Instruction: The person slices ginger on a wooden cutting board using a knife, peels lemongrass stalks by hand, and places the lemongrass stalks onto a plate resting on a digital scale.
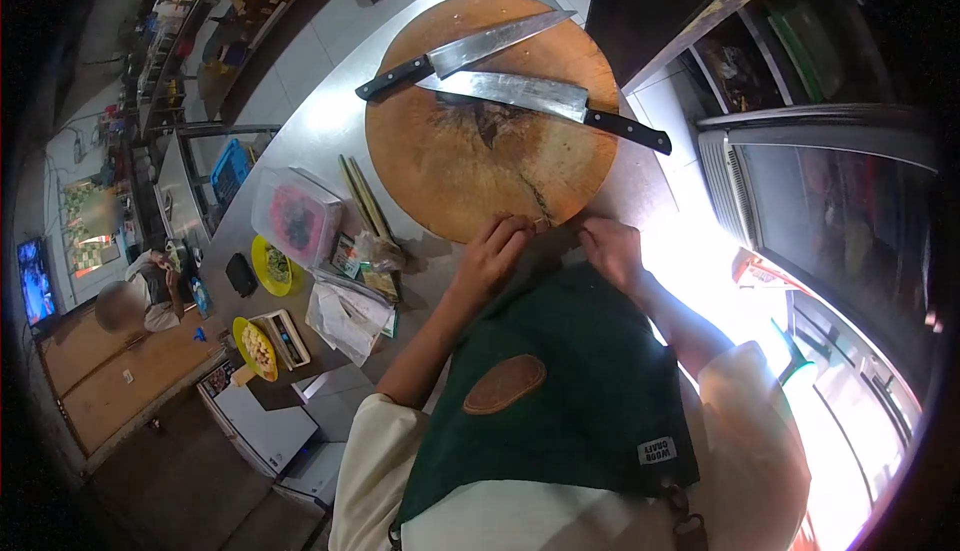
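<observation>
My left hand [492, 251] is closed, fingers curled and pressed together at the near rim of a round wooden chopping board [450, 171]. What it holds, if anything, is hidden. My right hand [612, 251] is closed too, just off the board's near right rim by the table edge, and its grip cannot be made out. Two black-handled kitchen knives lie across the far half of the board. The upper knife [480, 48] has its handle to the left; the lower knife [530, 94] has its handle to the right, past the rim.
On the metal table [325, 111], left of the board, are a plastic container [298, 216], thin sticks [362, 196], papers [345, 319] and yellow bowls [272, 264]. A dark-framed appliance [830, 191] stands to the right. A person [155, 291] sits at the far left.
</observation>
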